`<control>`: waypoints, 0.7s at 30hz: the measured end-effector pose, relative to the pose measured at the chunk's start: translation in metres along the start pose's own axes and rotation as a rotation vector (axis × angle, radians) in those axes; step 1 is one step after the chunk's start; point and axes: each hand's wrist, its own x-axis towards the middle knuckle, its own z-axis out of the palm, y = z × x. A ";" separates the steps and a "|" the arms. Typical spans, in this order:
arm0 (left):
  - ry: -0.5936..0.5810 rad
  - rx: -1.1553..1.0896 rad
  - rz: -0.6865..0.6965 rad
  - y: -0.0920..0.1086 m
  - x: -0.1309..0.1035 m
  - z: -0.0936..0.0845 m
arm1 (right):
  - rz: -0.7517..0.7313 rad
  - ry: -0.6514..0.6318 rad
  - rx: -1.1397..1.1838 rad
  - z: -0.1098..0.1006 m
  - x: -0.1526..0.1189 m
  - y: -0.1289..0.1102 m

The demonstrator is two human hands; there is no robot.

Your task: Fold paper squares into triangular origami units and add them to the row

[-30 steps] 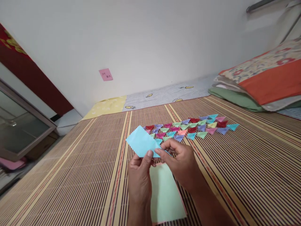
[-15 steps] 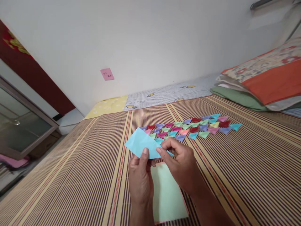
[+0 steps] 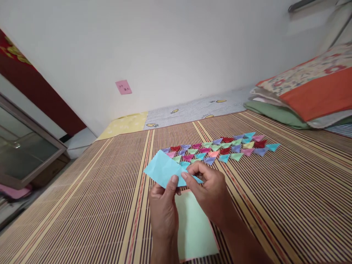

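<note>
A light blue sheet of folded paper is held up between both hands, with creases across its face and a pointed tip at the right. My left hand grips its lower edge, thumb on top and fingers behind. At the right side, my right hand pinches the folded part between thumb and index finger. Beneath the hands lies a stack of pale green paper with a pinkish edge showing. Beyond them, several small folded paper pieces in many colours stand in rows on the mat.
The striped bamboo mat covers the bed. Folded bedding in orange, floral and green is piled at the right. A pink note is stuck on the white wall. At the left stands a glass-fronted cabinet.
My left thumb has shifted slightly right along the blue paper, closer to my right thumb. The right hand keeps its pinch. The whole view has moved a little.
</note>
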 end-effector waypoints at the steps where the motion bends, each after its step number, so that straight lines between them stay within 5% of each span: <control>1: 0.010 0.006 -0.003 0.000 0.000 0.001 | -0.006 -0.001 -0.004 0.000 0.000 0.000; 8: 0.065 -0.145 -0.038 0.007 -0.002 0.008 | 0.110 0.024 0.224 0.009 -0.001 0.002; 12: 0.089 -0.210 -0.045 0.010 -0.004 0.009 | 0.248 -0.140 0.424 0.010 -0.002 -0.001; 21: 0.118 -0.352 -0.144 0.008 -0.003 0.008 | 0.295 -0.171 0.463 0.015 -0.002 0.000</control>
